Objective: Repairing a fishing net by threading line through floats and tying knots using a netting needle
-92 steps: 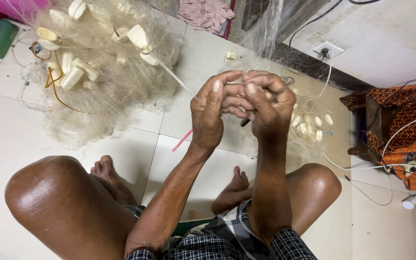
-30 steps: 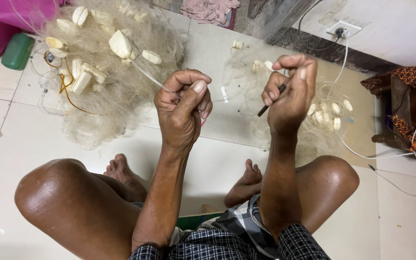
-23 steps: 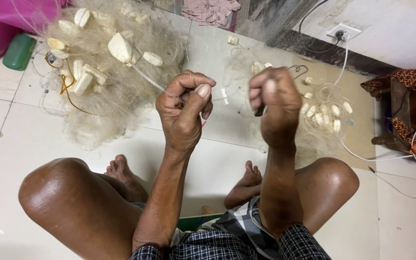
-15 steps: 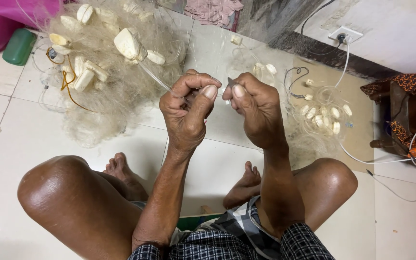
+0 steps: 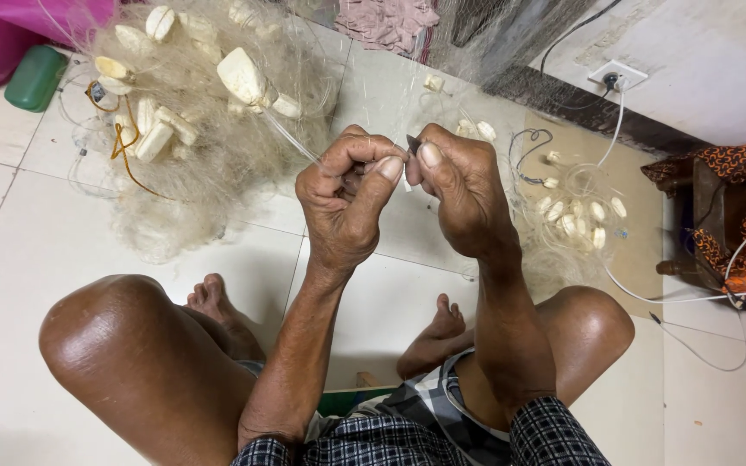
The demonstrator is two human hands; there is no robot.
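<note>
Heap of pale fishing net (image 5: 192,164) with white floats on the tiled floor (image 5: 10,259), far left of the hands — a taut line (image 5: 291,138) runs from it to the left hand (image 5: 347,207), fingers closed on it. Right hand (image 5: 464,194), touching, pinches a small dark tool (image 5: 413,143). Green container (image 5: 34,78) at far left; no labels legible.

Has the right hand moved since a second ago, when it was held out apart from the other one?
Yes. The right hand swung in leftward, away from the wall socket, and now meets the left hand.
</note>
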